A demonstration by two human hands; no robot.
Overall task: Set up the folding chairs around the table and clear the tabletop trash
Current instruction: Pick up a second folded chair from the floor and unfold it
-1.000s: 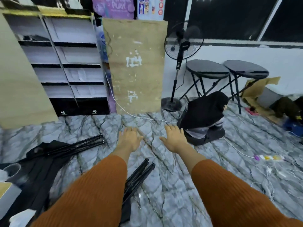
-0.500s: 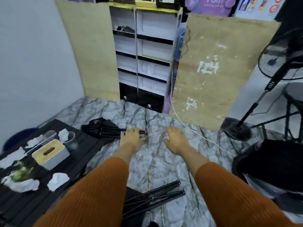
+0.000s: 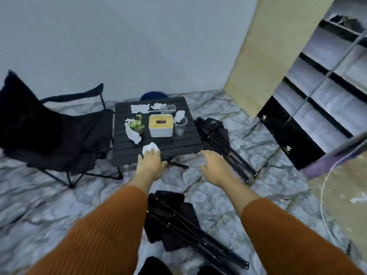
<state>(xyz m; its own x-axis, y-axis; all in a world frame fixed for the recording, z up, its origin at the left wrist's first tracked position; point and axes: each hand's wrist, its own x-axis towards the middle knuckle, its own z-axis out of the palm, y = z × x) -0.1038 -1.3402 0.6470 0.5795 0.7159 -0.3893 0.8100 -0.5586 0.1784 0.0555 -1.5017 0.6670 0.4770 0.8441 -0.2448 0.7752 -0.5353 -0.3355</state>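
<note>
One black chair (image 3: 59,135) stands unfolded beside the low, seemingly slatted table (image 3: 124,152).

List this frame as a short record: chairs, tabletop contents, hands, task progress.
chairs open: one, unfolded chair, left of the table
chairs folded: two on the floor: right folded chair beside the table, near folded chair between the forearms
tabletop: tissue box, plastic cup, scattered tissues, small plant
left hand: open, fingertips at the near tissue; contact unclear
right hand: open, holding nothing
trash: not yet cleared
</note>
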